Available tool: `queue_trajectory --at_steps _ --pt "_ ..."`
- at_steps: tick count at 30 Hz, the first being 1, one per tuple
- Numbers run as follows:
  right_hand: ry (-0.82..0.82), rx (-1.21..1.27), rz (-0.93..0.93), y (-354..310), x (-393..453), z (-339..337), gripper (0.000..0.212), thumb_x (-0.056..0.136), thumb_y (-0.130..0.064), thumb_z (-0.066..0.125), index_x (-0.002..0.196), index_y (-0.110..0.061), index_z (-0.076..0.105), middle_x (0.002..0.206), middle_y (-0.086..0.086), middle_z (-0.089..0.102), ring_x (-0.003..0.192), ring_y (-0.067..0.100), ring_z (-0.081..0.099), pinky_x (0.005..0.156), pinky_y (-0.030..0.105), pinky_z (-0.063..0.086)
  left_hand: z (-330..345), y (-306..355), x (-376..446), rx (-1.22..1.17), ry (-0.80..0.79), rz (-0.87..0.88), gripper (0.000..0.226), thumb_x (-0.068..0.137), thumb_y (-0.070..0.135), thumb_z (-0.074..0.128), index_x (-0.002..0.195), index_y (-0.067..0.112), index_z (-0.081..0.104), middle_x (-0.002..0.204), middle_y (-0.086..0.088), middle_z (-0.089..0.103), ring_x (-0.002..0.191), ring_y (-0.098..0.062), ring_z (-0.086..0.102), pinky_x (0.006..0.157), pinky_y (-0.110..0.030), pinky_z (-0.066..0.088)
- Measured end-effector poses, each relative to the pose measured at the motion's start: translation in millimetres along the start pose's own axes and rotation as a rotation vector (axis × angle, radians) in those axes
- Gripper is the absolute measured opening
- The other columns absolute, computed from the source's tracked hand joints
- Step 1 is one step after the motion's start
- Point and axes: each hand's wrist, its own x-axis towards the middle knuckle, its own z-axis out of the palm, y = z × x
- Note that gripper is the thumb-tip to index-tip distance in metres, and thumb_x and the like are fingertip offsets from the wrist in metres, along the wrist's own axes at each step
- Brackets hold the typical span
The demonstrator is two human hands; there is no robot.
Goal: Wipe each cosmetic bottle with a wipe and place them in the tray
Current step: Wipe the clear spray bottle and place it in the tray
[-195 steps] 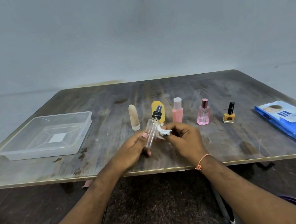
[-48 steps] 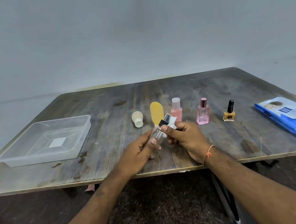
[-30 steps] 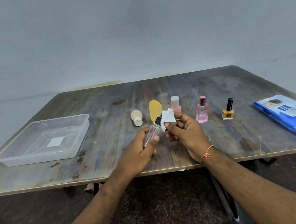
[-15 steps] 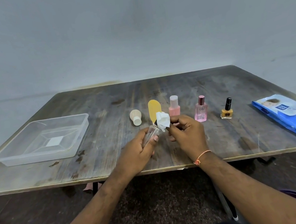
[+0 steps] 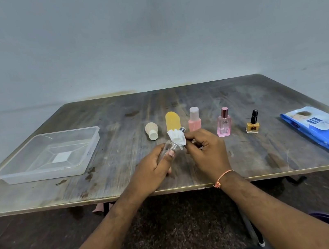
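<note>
Between both hands, clear bottle in left grip, wipe pinched by right.

Left hand grips a clear spray bottle while right hand pinches a white wipe against it.

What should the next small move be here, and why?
Probably finish the wipe and carry the clear bottle left to the tray. The left hand grips the bottle's body while the right hand pinches the white wipe around its top end. The tray holds no bottles yet, and five others wait on the table.
</note>
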Motion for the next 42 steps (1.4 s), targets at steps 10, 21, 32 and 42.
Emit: queue_trajectory --at_steps 10,21,32,42 --pt "-0.113 -0.067 -0.006 -1.4 -3.3 2.7 0.018 0.09 -0.005 0.077 0.097 -0.022 0.08 0.089 -0.017 0.076 0.077 0.007 0.071 0.069 0.021 0.055 -10.0 4.8 -3.2 -0.315 -0.093 -0.076 0.065 0.102 0.063 0.037 0.119 0.009 0.067 0.073 0.004 0.067 0.068 -0.01 0.058 0.071 -0.024 0.049" --pt "-0.101 0.101 0.063 -1.5 -3.2 1.3 0.015 0.096 -0.016 0.079 0.11 -0.02 0.082 0.102 -0.011 0.08 0.086 0.016 0.078 0.07 0.042 0.065 -10.4 2.1 1.2 -0.252 -0.02 -0.02 0.042 0.103 0.067 0.046 0.13 0.044 0.068 0.105 0.003 0.078 0.085 -0.031 0.076 0.081 -0.041 0.063" --pt "-0.069 -0.078 -0.123 -3.8 -2.6 -1.6 0.016 0.093 -0.01 0.08 0.108 -0.015 0.083 0.102 -0.007 0.079 0.09 0.005 0.073 0.08 0.022 0.059 1.0 0.0 -4.3 -0.018 -0.002 0.044 0.05 0.109 0.052 0.051 0.157 0.044 0.041 0.111 0.023 0.072 0.082 -0.005 0.073 0.079 -0.028 0.056" --pt "0.049 -0.074 -0.018 -2.9 -3.1 -1.6 0.018 0.095 -0.013 0.078 0.11 -0.022 0.082 0.098 -0.013 0.077 0.081 0.007 0.072 0.074 0.028 0.061 2.2 8.3 -10.5 0.18 0.093 0.124 0.059 0.103 0.056 0.057 0.157 0.039 0.043 0.142 0.018 0.064 0.125 -0.001 0.063 0.106 -0.037 0.055"
